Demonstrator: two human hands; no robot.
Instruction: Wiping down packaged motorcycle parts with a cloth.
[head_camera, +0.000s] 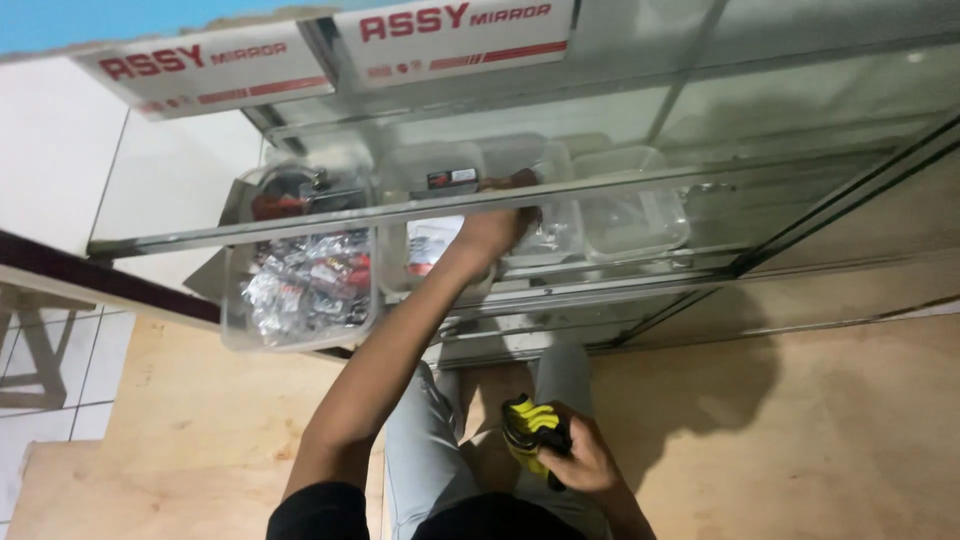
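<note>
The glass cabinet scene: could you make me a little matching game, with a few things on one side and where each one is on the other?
Things:
1. left hand
2. right hand
3. tub of small packets
4. flat white boxes

Places:
A. on top of the glass cabinet
B. on the shelf, far left
C. reaching into the shelf among the clear tubs
D. low by the knees, holding a yellow and black tool

Pairs: 1-C, 2-D, 3-B, 4-A
</note>
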